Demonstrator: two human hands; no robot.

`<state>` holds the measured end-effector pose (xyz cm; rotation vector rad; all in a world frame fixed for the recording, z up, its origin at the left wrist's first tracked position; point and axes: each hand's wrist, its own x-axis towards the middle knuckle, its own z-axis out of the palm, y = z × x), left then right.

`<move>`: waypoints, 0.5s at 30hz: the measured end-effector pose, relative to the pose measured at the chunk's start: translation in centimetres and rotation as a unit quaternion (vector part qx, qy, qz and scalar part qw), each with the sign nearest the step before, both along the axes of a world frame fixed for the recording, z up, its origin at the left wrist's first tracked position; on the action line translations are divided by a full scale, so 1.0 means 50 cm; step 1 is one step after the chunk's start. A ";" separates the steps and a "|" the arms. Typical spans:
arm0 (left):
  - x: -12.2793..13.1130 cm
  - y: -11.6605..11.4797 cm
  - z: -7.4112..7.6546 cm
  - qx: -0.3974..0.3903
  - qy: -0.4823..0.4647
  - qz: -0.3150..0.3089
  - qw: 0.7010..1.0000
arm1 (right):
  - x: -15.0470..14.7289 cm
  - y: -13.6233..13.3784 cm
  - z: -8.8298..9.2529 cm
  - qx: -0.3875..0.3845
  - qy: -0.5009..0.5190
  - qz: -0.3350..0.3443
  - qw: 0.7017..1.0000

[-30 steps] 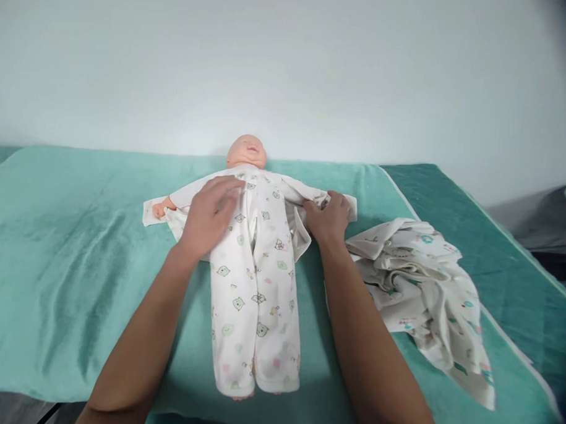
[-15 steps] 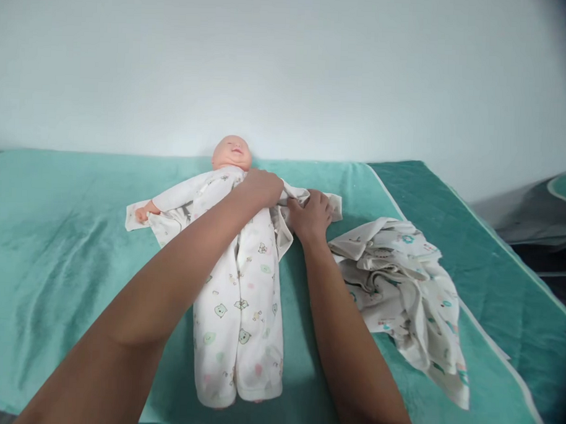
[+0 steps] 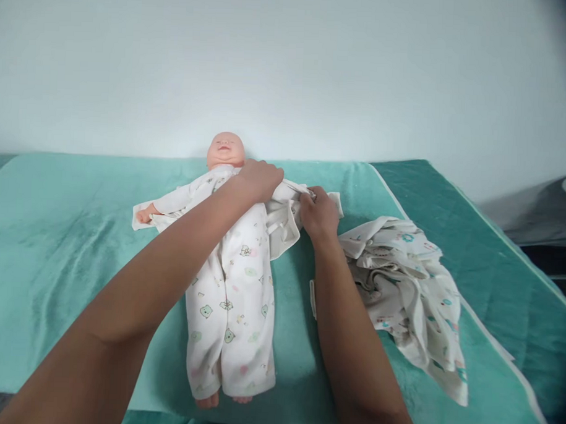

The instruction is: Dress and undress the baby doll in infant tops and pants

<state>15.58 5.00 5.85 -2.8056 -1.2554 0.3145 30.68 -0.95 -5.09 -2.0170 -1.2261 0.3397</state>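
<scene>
A baby doll lies face up in a white printed romper, its bare feet showing at the trouser ends. Another white garment is spread under its upper body, with cuffs out at both sides. My left hand is closed at the doll's shoulder on the right of the view, gripping the sleeve cloth; its fingertips are partly hidden. Beside it, my right hand pinches the sleeve further out, and the cloth stretches between both hands. The doll's arm on this side is hidden.
A crumpled white printed cloth lies to the right of my right forearm. Under everything is a light green sheet, over a darker green padded surface. A pale wall stands directly behind the doll's head.
My right hand has gone from lying over the sleeve with fingers spread to pinching it, slightly to the right. The doll's legs have shifted left and its feet now show.
</scene>
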 end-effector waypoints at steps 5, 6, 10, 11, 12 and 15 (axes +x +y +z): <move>-0.027 -0.015 0.027 0.013 -0.017 0.009 1.000 | 0.013 0.003 -0.005 0.053 0.056 -0.022 0.997; -0.032 -0.018 0.034 0.014 -0.023 0.011 1.000 | 0.016 0.004 -0.008 0.064 0.066 -0.026 0.995; -0.051 -0.025 0.054 0.025 -0.041 0.016 0.999 | 0.029 0.011 -0.018 0.085 0.130 -0.028 0.987; -0.055 -0.026 0.057 0.026 -0.045 0.017 0.998 | 0.033 0.013 -0.018 0.083 0.143 -0.030 0.986; -0.059 -0.028 0.060 0.024 -0.053 0.021 0.998 | 0.038 0.013 -0.018 0.076 0.152 -0.032 0.985; -0.069 -0.031 0.068 -0.004 -0.112 0.039 0.993 | 0.050 0.012 -0.015 0.059 0.152 -0.012 0.987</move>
